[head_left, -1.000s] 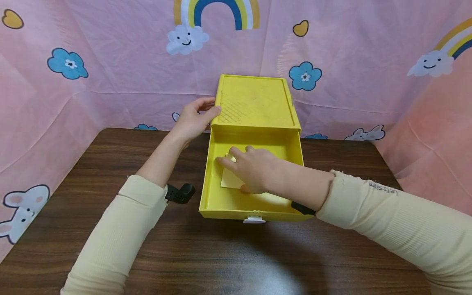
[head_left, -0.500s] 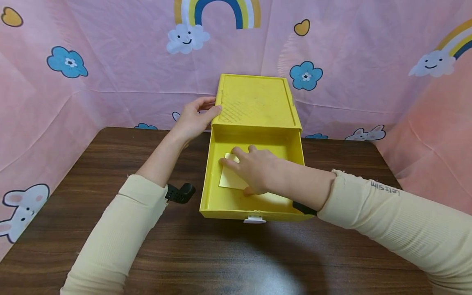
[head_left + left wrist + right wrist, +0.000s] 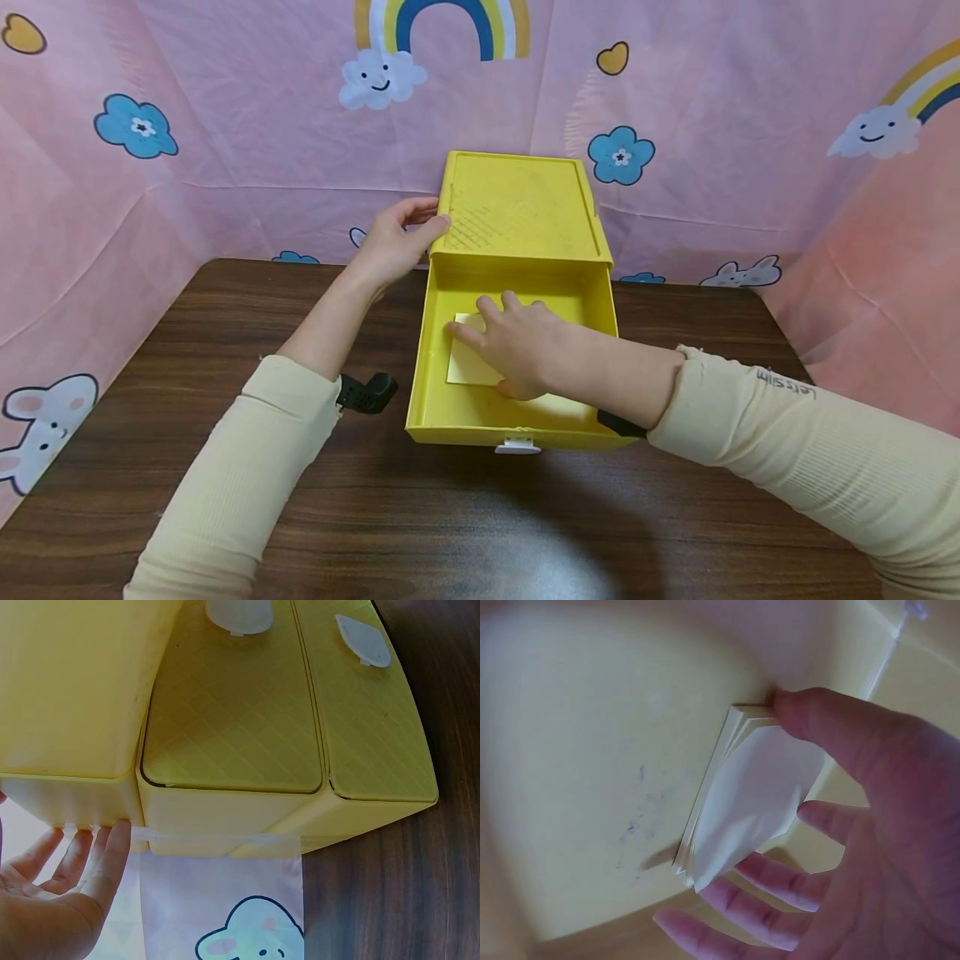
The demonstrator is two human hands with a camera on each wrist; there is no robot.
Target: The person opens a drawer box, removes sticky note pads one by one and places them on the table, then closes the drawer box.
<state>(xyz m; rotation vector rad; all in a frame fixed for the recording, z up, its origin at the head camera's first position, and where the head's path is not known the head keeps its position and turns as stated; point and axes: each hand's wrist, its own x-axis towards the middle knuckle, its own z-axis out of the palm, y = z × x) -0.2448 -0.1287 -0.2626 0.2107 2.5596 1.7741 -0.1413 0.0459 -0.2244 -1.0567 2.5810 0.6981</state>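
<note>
A yellow drawer unit [image 3: 525, 204] stands on the table with its top drawer [image 3: 517, 436] pulled out. Against the unit's left side rests my left hand [image 3: 397, 242], thumb on the top edge and fingers fairly straight along the side wall. Inside the drawer, my right hand [image 3: 517, 346] is over a pale yellow pad of sticky notes [image 3: 468, 362]. In the right wrist view the pad [image 3: 757, 780] has fanned, bowed sheets. My thumb is at one edge and fingertips are at the opposite edge, with the outermost finger spread away. My right hand covers much of the pad in the head view.
Two closed drawers [image 3: 232, 720] with white handles show below the pulled-out one in the left wrist view. The dark wooden table [image 3: 337, 500] extends around the unit. Pink patterned cloth [image 3: 262, 125] hangs behind and at both sides.
My right fingers have shifted slightly right within the drawer, showing a little more of the pad. My left hand and the drawer unit stay where they were.
</note>
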